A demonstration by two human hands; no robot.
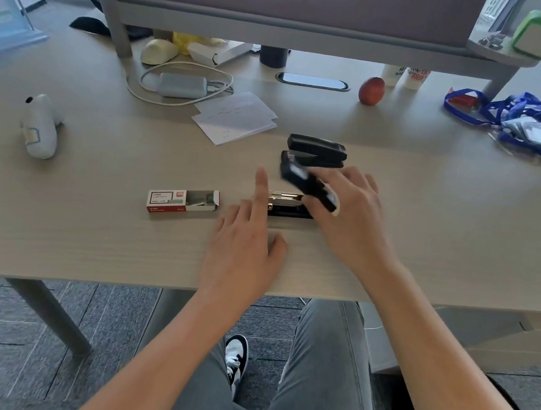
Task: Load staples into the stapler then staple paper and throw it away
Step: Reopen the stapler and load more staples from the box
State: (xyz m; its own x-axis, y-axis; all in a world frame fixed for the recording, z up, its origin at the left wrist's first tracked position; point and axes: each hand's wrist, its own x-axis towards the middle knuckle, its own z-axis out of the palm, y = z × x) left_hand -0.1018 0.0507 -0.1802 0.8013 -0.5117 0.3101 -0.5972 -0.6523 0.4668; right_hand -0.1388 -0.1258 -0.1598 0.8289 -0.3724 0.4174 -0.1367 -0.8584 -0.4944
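An open black stapler (pixel 290 211) lies on the desk near the front edge, its brass staple rail (pixel 285 199) exposed. Its black lid (pixel 305 183) is swung up, tilted and blurred. My right hand (pixel 352 221) holds that lid loosely, thumb under it and fingers spread behind it. My left hand (pixel 247 246) holds nothing, and its extended index finger touches the rail's left end. An open red-and-white staple box (pixel 182 201) lies just left of the stapler. Folded white paper sheets (pixel 235 118) rest farther back. A second black stapler (pixel 316 151), closed, sits just behind the open one.
A white toy (pixel 40 127) sits at the left. A grey charger with cable (pixel 183 85) lies behind the papers. A red fruit (pixel 371 91) and blue lanyards (pixel 528 120) are at the back right. A monitor shelf (pixel 284 29) spans the back of the desk (pixel 88 233).
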